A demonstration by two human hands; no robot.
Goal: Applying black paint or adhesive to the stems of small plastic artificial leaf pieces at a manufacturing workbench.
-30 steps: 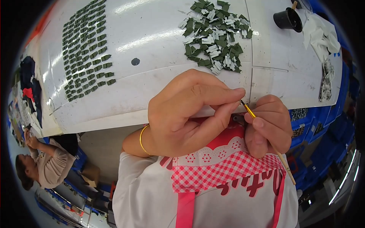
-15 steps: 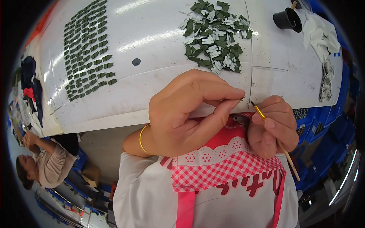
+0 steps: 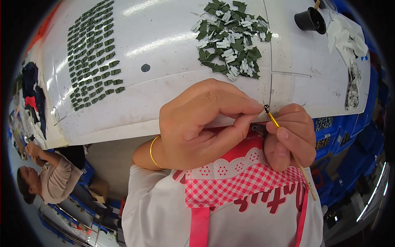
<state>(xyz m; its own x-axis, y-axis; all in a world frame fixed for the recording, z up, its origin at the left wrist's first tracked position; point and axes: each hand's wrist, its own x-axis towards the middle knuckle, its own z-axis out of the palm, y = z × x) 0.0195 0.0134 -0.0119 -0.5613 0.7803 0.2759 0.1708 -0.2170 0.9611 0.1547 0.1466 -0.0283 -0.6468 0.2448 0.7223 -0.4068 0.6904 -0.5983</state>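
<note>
My left hand [image 3: 207, 125] pinches a small dark piece [image 3: 266, 106] between thumb and forefinger; the fingertips hide most of it, so its kind does not show. My right hand [image 3: 292, 136] is closed around a thin paintbrush [image 3: 273, 119] with a gold ferrule and a pale wooden handle. The brush's dark tip meets the piece just past the left fingertips. Beyond my hands, a loose heap of small dark green and white pieces [image 3: 232, 41] lies on the white table [image 3: 164, 86]. Small dark green pieces [image 3: 92, 53] stand in neat rows at the far left.
A black cup [image 3: 309, 19] with a wooden stick stands at the far right, beside a crumpled white cloth [image 3: 347, 35] and a smudged black-and-white cloth [image 3: 353, 88]. Blue crates [image 3: 335, 131] sit below the table's right end. Another person [image 3: 53, 177] works at the left.
My right hand has moved slightly left and up, bringing the brush tip from a small gap into contact with the piece. My left hand stays nearly still, pinching.
</note>
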